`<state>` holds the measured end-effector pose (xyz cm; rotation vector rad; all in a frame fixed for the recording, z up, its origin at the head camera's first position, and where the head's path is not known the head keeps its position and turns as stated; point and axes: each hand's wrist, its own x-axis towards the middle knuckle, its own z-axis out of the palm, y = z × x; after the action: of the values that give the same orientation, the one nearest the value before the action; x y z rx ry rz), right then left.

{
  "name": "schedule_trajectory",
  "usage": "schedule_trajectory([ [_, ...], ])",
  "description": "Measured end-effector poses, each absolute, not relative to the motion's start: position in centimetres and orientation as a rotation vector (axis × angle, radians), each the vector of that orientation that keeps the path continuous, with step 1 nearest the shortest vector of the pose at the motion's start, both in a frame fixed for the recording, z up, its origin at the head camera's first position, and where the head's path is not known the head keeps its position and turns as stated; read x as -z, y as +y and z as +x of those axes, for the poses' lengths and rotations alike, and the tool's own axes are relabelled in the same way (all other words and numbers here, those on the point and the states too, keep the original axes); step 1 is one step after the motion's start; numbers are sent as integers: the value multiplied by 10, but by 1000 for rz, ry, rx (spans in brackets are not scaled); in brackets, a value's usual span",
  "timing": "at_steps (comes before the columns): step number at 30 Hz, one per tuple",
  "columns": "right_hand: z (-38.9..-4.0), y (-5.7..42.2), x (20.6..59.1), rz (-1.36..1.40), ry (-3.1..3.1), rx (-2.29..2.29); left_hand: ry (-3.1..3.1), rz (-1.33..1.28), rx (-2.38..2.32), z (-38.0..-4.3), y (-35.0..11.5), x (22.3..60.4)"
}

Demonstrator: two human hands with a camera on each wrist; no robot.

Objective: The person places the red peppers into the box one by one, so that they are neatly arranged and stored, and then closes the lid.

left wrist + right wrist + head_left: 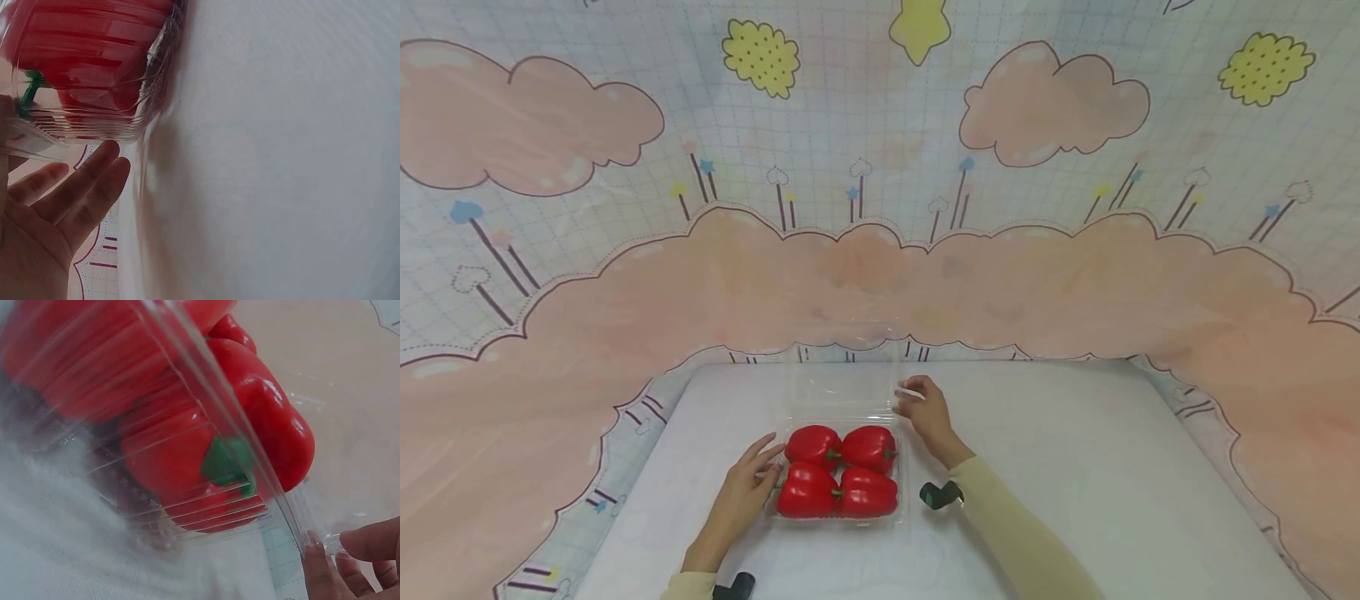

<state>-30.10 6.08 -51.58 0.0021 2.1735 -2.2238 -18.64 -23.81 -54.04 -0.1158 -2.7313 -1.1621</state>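
Observation:
A clear plastic clamshell box (902, 492) holds several red bell peppers (868, 492) with green stems, lying in two rows. Its clear lid (842, 392) stands raised at the back. My left hand (747, 487) is at the box's left side with fingers extended; in the left wrist view the fingertips (109, 150) are right at the ribbed wall, and the thumb is partly cut off by the frame. At the lid's right edge, near the hinge, is my right hand (928, 417). Its thumb (369, 540) and forefinger pinch the clear plastic there in the right wrist view.
The box rests on a white-covered table (1060, 467). Behind and around it hangs a cloth (880, 283) printed with clouds and stars. A black wrist device (940, 496) shows by the right sleeve, another black device (735, 586) by the left.

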Motion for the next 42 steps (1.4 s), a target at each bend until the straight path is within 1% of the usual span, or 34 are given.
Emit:
schedule_trajectory([
  [14,-300,65,514,-32,2155,2279,-2718,-142,1143,-188,-234,539],
  [24,-298,70,507,-58,2314,2164,-2670,-172,1138,-191,-230,537],
  [33,-299,75,515,-116,2448,2090,-2626,-192,1099,-191,-231,534],
  [37,-299,76,516,-150,2489,2074,-2550,-196,1094,-194,-235,528],
  [42,-298,76,518,-162,2509,2071,-2468,-169,1107,-201,-237,508],
])
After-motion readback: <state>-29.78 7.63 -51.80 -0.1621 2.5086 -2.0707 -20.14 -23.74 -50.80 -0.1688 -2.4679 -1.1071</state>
